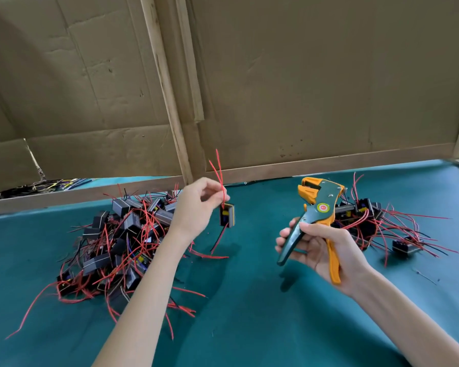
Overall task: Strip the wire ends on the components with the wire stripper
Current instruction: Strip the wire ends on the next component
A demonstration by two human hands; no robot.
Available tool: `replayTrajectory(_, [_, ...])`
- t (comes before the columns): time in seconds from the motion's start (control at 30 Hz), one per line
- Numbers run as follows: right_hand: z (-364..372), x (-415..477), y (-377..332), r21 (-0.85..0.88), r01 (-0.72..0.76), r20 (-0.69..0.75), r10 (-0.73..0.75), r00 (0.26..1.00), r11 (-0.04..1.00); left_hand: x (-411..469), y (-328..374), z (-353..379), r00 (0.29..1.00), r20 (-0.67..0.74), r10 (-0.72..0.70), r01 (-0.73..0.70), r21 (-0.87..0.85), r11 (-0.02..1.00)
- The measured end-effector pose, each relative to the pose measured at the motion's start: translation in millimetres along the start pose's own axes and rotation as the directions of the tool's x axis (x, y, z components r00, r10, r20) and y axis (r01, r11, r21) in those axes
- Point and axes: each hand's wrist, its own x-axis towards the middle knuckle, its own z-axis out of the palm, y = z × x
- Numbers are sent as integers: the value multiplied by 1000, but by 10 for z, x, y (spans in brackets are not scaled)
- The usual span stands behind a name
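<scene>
1. One component [227,214], a small black block, is hung above the table by its thin red wires [218,168]. These are pinched in the left hand [196,205], so the ends are kept free above the fingers, presumably for stripping.
2. The wire stripper [317,207], orange and dark green hard plastic, is grasped by its handles in the right hand [321,245], head raised, well apart from the wires.
3. A tangled pile [117,234] and a smaller pile [368,223] are spread on soft teal cloth [249,313].

A: Bench [249,319] cover was matt teal cloth, felt-like. Backing was creased brown cardboard [329,75] on raw wood battens [167,88].
B: Wire stripper [319,207]: smooth orange plastic, dark-green body, shiny metal rivets. Wires [219,168] had glossy red insulation.
</scene>
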Motion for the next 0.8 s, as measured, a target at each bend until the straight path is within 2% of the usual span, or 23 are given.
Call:
replayTrajectory(0.1, [1, 2, 13, -14, -13, -2, 12, 1000, 1000, -6, 93, -12, 997, -44, -66, 53, -239, 969])
replayTrajectory(0.23, [-11, 5, 30, -60, -29, 7, 29, 1000, 998, -30, 130, 45, 996, 7, -88, 86, -318, 944])
replayTrajectory(0.47, [-27, 20, 78, -110, -69, 69, 77, 995, 992, -38, 86, 154, 998, -20, -56, 51, -216, 975])
replayTrajectory(0.57, [-30, 31, 92, -119, -81, 64, 89, 994, 990, -49, -49, 227, 982, -56, -178, 165, -185, 969])
replayTrajectory(0.7, [-34, 35, 86, -119, -74, 49, 80, 996, 990, -93, -263, 362, 904, -51, -425, 394, -289, 872])
replayTrajectory(0.77, [-32, 30, 76, -112, -66, 35, 70, 997, 992, -104, -322, 387, 878, -77, -473, 434, -288, 853])
replayTrajectory(0.8, [-32, 28, 70, -105, -63, 28, 66, 997, 992, -104, -331, 381, 881, -119, -458, 430, -202, 880])
